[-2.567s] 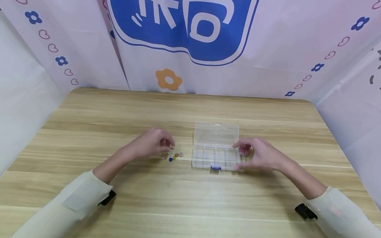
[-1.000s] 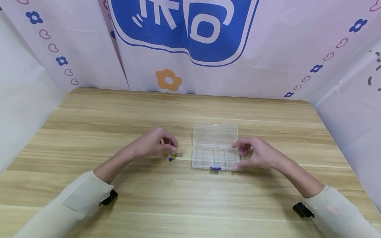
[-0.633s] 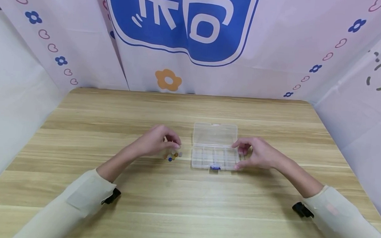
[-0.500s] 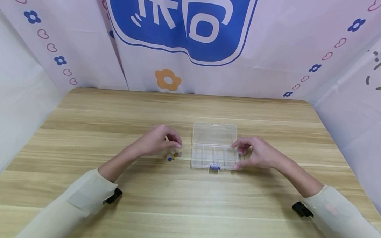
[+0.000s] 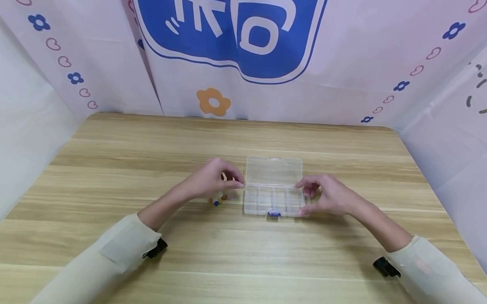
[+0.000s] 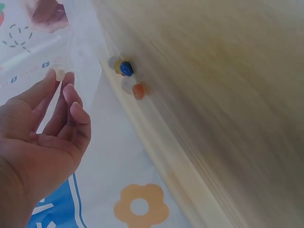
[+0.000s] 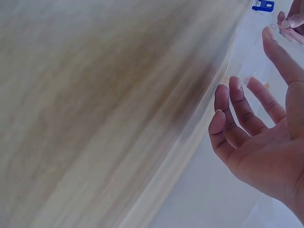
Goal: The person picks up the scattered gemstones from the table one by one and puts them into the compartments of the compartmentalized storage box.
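Observation:
My left hand (image 5: 214,180) is raised at the left edge of a clear plastic compartment box (image 5: 255,212). Between thumb and forefinger it pinches a small pale, see-through pebble (image 6: 60,75); the other fingers are bent. My right hand (image 5: 328,195) holds the box's right end, thumb at the front corner and forefinger near the hinge. The box's lid (image 5: 273,170) lies folded back, and a blue latch (image 5: 274,213) sits at its front. Below my left hand lie several small glossy pebbles, among them a blue one (image 6: 126,69), an orange one (image 6: 138,91) and a clear one (image 6: 127,86).
A wood-grain table (image 5: 239,268) carries everything. White cloth printed with a blue sign (image 5: 270,68) and an orange flower (image 5: 205,107) hangs behind its far edge. Black wrist cameras are strapped at both sleeves.
My left hand has lifted from the pebbles with the pale one and moved right to the box's left edge. My right hand stays at the box.

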Tool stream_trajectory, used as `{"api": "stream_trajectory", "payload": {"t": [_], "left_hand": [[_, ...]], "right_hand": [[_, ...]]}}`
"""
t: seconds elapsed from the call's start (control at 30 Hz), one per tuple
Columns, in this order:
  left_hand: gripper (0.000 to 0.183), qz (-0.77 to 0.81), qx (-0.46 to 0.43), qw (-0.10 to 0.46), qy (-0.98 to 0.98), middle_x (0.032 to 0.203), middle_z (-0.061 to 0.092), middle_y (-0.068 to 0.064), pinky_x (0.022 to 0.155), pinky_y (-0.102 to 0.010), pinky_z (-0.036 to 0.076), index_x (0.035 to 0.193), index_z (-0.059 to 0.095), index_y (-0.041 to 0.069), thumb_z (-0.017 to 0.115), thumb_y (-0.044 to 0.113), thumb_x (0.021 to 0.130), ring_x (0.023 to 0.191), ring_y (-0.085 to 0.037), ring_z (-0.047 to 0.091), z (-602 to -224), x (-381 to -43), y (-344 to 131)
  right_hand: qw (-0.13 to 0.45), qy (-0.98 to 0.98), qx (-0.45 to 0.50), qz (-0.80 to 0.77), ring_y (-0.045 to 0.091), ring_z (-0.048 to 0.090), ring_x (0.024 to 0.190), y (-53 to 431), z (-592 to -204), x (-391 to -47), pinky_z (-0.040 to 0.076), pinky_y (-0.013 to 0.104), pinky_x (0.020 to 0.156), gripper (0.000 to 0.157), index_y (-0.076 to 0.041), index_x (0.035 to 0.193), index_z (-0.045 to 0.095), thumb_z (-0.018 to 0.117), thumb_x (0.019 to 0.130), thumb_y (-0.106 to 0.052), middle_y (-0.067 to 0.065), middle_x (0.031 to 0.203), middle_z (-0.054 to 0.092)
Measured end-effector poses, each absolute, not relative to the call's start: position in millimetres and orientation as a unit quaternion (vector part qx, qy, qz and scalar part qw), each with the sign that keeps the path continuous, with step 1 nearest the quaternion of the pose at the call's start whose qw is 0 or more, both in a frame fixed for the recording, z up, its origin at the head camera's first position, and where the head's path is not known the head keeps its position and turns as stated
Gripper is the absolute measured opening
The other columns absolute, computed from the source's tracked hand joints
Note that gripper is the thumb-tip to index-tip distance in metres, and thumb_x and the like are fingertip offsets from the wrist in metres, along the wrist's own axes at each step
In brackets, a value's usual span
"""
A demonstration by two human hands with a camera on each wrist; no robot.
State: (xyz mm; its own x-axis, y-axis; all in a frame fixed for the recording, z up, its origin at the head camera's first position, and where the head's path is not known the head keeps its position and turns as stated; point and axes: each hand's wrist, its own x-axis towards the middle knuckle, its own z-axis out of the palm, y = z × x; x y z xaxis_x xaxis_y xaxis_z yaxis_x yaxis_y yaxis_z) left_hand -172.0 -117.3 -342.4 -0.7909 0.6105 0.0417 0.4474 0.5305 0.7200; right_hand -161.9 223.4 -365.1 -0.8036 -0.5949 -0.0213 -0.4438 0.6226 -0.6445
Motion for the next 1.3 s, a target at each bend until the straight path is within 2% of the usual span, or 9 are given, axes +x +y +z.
{"api": "stream_trajectory", "payload": {"t": [0.3,0.53,0.9,1.3], "left_hand": [[0.006,0.413,0.323,0.110,0.845,0.089,0.076,-0.010,0.068,-0.028,0.052,0.097,0.079,0.004,0.075,0.008,0.096,0.076,-0.014,0.062,-341,-175,-102],[0.007,0.416,0.335,0.113,0.838,0.090,0.077,-0.008,0.071,-0.029,0.052,0.094,0.079,0.006,0.074,0.010,0.097,0.077,-0.013,0.062,-344,-178,-86],[0.008,0.415,0.349,0.124,0.831,0.090,0.076,-0.009,0.070,-0.026,0.052,0.095,0.078,0.004,0.074,0.010,0.097,0.078,-0.013,0.063,-344,-181,-65],[0.007,0.415,0.350,0.126,0.830,0.088,0.075,0.000,0.073,-0.028,0.053,0.093,0.078,0.005,0.075,0.010,0.096,0.080,-0.011,0.063,-342,-183,-56]], "right_hand": [[0.120,0.894,-0.288,-0.320,0.019,0.061,0.085,223,-364,-163,0.055,0.037,0.077,0.059,0.002,0.116,0.072,0.098,0.070,-0.023,0.002,0.090,0.066],[0.127,0.894,-0.283,-0.324,0.019,0.061,0.085,224,-364,-163,0.055,0.037,0.077,0.059,0.002,0.117,0.071,0.098,0.070,-0.022,0.002,0.090,0.066],[0.120,0.887,-0.286,-0.343,0.020,0.060,0.083,224,-368,-165,0.053,0.036,0.077,0.058,0.002,0.116,0.071,0.098,0.069,-0.019,0.002,0.087,0.064],[0.118,0.880,-0.291,-0.357,0.020,0.061,0.082,229,-371,-165,0.054,0.034,0.075,0.064,0.003,0.120,0.068,0.099,0.069,-0.019,0.002,0.088,0.066]]}}
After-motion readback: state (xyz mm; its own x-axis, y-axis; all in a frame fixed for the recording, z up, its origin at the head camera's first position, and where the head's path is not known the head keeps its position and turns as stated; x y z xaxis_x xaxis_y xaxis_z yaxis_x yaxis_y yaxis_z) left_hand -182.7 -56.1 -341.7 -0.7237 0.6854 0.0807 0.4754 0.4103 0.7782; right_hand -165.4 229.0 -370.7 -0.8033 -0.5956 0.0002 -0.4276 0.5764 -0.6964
